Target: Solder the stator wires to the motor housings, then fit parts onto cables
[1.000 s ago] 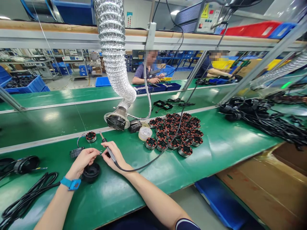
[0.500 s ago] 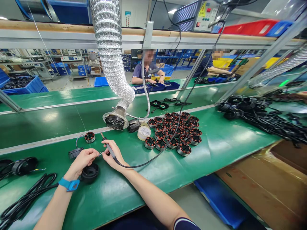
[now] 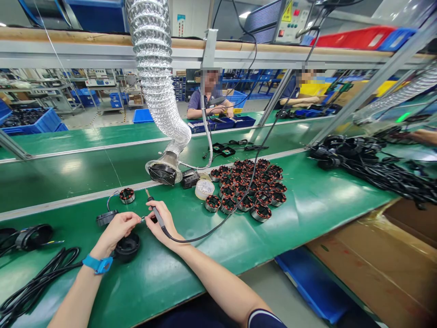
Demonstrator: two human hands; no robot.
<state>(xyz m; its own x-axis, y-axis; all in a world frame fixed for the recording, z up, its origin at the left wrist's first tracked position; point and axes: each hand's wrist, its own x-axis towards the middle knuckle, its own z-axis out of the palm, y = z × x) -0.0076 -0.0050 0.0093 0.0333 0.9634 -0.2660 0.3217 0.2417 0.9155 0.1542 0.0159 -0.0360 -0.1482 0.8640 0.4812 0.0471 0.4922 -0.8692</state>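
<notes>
My right hand (image 3: 159, 223) is closed around a black soldering iron (image 3: 154, 210), whose tip points up and away and whose cable runs off to the right. My left hand (image 3: 118, 230), with a blue wrist strap (image 3: 98, 263), is pinched on a small wire end (image 3: 142, 219) that meets the right hand's fingers. Under the left hand sits a round black housing (image 3: 128, 246). A single copper-wound stator (image 3: 127, 195) lies just beyond the hands, and a small black part (image 3: 105, 217) with a wire lies next to it.
Several stators (image 3: 249, 189) are grouped to the right beside a solder spool (image 3: 205, 188). A silver fume duct with a fan (image 3: 163, 172) hangs above. Black cables (image 3: 37, 282) lie left, a cable pile (image 3: 375, 166) right. Two people work at the far bench.
The hands hold the same pose. The whole view has shifted slightly as my head moved.
</notes>
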